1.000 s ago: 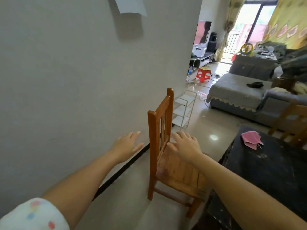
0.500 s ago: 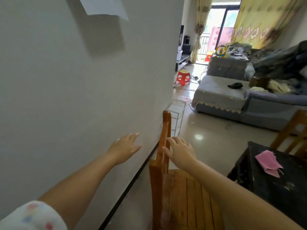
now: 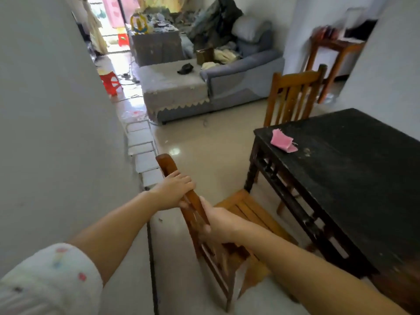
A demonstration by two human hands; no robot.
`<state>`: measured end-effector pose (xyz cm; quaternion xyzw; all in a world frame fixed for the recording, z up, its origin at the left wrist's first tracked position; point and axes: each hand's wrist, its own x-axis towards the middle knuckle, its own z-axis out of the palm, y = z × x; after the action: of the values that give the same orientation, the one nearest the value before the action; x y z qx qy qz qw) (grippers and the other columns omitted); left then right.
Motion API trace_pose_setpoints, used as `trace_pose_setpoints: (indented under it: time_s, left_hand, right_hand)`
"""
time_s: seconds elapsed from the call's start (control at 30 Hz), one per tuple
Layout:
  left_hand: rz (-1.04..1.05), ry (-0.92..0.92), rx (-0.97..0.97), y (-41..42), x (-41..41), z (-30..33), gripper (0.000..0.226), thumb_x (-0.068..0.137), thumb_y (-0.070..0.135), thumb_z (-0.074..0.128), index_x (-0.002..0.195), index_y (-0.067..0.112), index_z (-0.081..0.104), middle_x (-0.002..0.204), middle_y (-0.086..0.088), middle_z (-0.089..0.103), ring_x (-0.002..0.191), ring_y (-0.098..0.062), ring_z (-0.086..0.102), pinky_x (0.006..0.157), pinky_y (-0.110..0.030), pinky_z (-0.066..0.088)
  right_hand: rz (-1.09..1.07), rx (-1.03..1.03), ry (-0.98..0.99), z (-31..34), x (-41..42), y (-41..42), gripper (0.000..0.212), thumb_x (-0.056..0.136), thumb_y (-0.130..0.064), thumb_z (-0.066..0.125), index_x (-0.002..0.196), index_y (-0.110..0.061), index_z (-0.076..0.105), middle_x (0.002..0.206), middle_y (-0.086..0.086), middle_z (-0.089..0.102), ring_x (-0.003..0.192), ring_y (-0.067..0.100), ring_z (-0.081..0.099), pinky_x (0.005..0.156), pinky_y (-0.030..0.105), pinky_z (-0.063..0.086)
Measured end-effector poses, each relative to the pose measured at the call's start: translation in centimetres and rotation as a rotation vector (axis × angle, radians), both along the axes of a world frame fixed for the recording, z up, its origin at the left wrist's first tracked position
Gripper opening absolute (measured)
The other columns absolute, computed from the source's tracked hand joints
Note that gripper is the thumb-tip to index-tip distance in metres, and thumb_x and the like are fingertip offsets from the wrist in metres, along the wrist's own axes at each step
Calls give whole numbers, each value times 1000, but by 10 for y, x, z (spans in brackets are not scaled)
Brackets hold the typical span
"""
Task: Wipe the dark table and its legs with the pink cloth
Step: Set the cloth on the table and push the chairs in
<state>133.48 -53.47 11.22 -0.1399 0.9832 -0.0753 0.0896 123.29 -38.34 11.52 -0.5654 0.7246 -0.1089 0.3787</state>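
Observation:
The dark table (image 3: 354,169) stands at the right, its carved legs (image 3: 251,173) visible on the near-left side. A crumpled pink cloth (image 3: 283,140) lies on the tabletop near its far-left corner. Both my hands grip the top rail of a wooden chair's backrest (image 3: 167,161) in front of me: my left hand (image 3: 173,190) higher along the rail, my right hand (image 3: 219,221) lower and closer to me. The chair's seat (image 3: 247,208) faces the table, about an arm's length from the cloth.
A grey wall (image 3: 56,133) runs along the left with a white wire rack (image 3: 142,146) at its foot. A second wooden chair (image 3: 293,96) stands behind the table. A grey sofa (image 3: 204,85) and a red stool (image 3: 110,81) lie further off across the tiled floor.
My hands went from hovering open near the chair to gripping its top rail. The view swung right, bringing the table and cloth more into sight.

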Motion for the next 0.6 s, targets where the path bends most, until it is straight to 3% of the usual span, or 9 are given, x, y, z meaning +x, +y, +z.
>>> trace_pose_setpoints:
  time_s: [0.13,0.3,0.47,0.6]
  left_hand:
    - [-156,-7,40,-2,-16,5,35,81,53,57,100,24,53,103,6,57,98,-13,51,94,-29,38]
    - [-312,-5,35,16,-37,0,51,78,70,45,93,22,55,91,6,56,83,-9,51,74,-25,47]
    - [-469,-34,18,38,-64,-4,51,83,68,38,98,21,51,89,6,52,76,-8,43,65,-18,33]
    - [-528,-47,14,39,-73,-8,54,84,67,35,103,19,50,93,4,54,73,-7,42,54,-11,23]
  right_hand:
    - [34,50,26,16,-9,16,76,96,-22,46,148,-22,-8,115,10,56,82,16,54,69,26,44]
    - [-14,88,59,18,-30,51,69,96,-25,46,146,-36,0,101,2,58,80,15,61,73,28,54]
    - [-172,185,21,14,-54,87,49,96,-34,46,140,-31,24,102,1,59,85,15,61,80,31,53]
    - [-245,147,79,4,-55,91,37,94,-29,51,128,-27,37,106,3,62,92,18,63,84,36,54]
